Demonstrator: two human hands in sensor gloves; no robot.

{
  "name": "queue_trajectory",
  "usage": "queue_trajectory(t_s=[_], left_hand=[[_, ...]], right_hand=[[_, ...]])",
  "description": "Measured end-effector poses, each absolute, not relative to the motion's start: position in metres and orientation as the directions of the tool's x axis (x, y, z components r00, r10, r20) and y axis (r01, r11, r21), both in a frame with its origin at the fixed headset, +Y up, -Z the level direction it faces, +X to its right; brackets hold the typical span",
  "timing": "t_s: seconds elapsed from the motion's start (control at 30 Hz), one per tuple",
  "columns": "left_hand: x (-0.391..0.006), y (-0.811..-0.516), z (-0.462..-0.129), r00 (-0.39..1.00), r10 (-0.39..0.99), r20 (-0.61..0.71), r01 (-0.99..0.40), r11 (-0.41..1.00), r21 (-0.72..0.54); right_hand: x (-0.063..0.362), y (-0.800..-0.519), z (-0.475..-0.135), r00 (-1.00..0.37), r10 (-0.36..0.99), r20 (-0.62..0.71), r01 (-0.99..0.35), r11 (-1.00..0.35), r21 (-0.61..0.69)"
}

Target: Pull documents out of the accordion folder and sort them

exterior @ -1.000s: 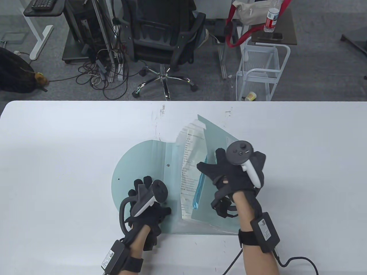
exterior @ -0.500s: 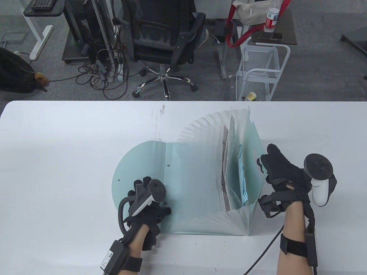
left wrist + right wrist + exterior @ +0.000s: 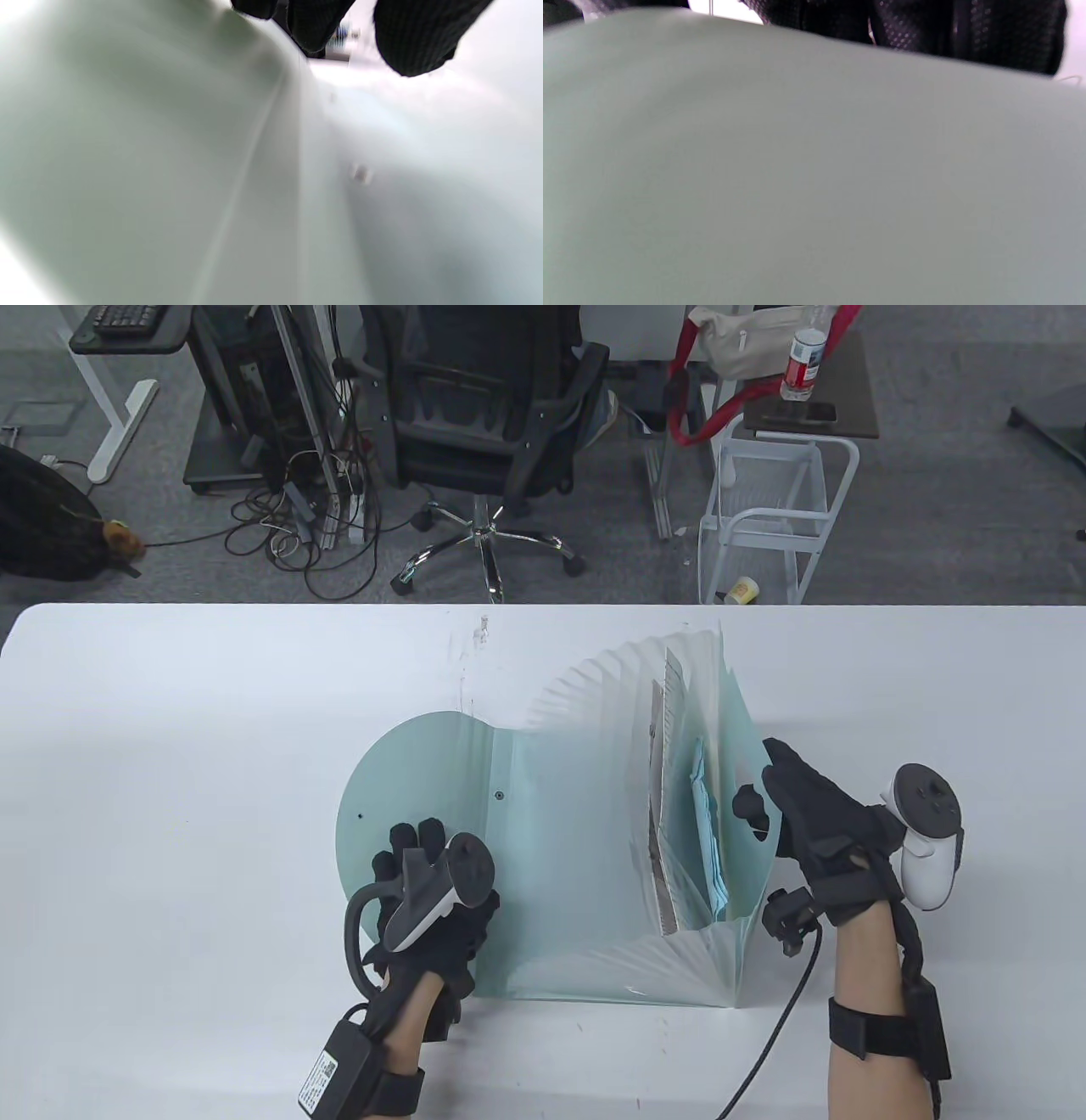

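Folder (image 3: pixel 577 848): pale green, translucent, lies mid-counter (image 3: pixel 170 780), fanned open. Rounded flap (image 3: pixel 407 780) flat on the counter to the left; pleats spread in an arc at the far and near ends; right-hand cover (image 3: pixel 736 848) stands up, roughly upright.

Left hand (image 3: pixel 433 899): palm down on the flap near its lower edge, fingers spread and pressing flat. Not wrapped round anything. Left wrist view: blurred green flap surface (image 3: pixel 169 169) fills most of the shot, fingertips (image 3: pixel 415 38) hanging in at top, on or just over the plastic; contact cannot be confirmed from this view.

Right hand (image 3: pixel 814 823): at the outer face of the upright cover, thumb (image 3: pixel 748 806) against the cover, fingers pointing away along it. It holds the cover upright; whether any finger curls over the top edge cannot be told. Right wrist view: green cover (image 3: pixel 814 178) fills the shot, glove (image 3: pixel 925 29) along the top edge, blurred.

Contents: printed sheets (image 3: pixel 666 797) stand edge-up in a pocket left of the cover; blue sheet (image 3: pixel 708 831) in a pocket just beside, closer to the cover. Both are inside the folder.

Beyond the counter: office chair (image 3: pixel 484 415), white wire cart (image 3: pixel 768 517).
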State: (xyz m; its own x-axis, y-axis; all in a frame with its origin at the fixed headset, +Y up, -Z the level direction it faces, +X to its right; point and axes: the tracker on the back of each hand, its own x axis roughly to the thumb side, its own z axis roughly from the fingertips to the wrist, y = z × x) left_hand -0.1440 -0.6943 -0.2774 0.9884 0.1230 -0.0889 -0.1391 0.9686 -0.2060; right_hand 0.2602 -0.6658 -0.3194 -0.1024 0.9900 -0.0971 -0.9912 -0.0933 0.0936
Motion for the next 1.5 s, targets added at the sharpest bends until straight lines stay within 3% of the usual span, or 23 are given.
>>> queue_trajectory(t_s=[0.13,0.27,0.37,0.5,0.6,0.73,0.83,1.13,1.5], left_hand=[[-0.127,-0.648,-0.267,0.959,0.281,-0.038,-0.284,0.951,-0.123],[-0.091,-0.604,-0.255,0.886,0.436,0.155,-0.418,0.898,-0.140],[-0.054,-0.573,-0.247,0.778,0.510,0.368,-0.465,0.860,-0.209],[-0.015,-0.556,-0.247,0.641,0.603,0.475,-0.507,0.797,-0.328],[0.007,-0.561,-0.259,0.633,0.604,0.484,-0.444,0.796,-0.411],[0.016,-0.579,-0.279,0.712,0.592,0.377,-0.442,0.796,-0.414],[0.015,-0.585,-0.287,0.809,0.498,0.312,-0.404,0.857,-0.319],[0.031,-0.607,-0.304,0.972,0.190,0.137,-0.129,0.924,-0.361],[0.035,-0.621,-0.310,0.965,0.212,0.155,-0.112,0.866,-0.488]], right_hand=[[0.254,-0.664,-0.319,-0.131,0.988,-0.077,-0.989,-0.124,0.087],[0.248,-0.663,-0.320,-0.155,0.986,-0.066,-0.985,-0.149,0.082],[0.244,-0.661,-0.318,-0.175,0.983,-0.059,-0.983,-0.170,0.073],[0.243,-0.661,-0.318,-0.178,0.983,-0.055,-0.982,-0.174,0.078],[0.242,-0.661,-0.318,-0.175,0.983,-0.050,-0.982,-0.171,0.081],[0.241,-0.662,-0.318,-0.174,0.984,-0.045,-0.982,-0.169,0.083],[0.240,-0.662,-0.318,-0.170,0.985,-0.041,-0.983,-0.166,0.080],[0.238,-0.662,-0.319,-0.144,0.989,-0.030,-0.987,-0.141,0.076],[0.232,-0.661,-0.318,-0.162,0.987,-0.016,-0.985,-0.161,0.066]])
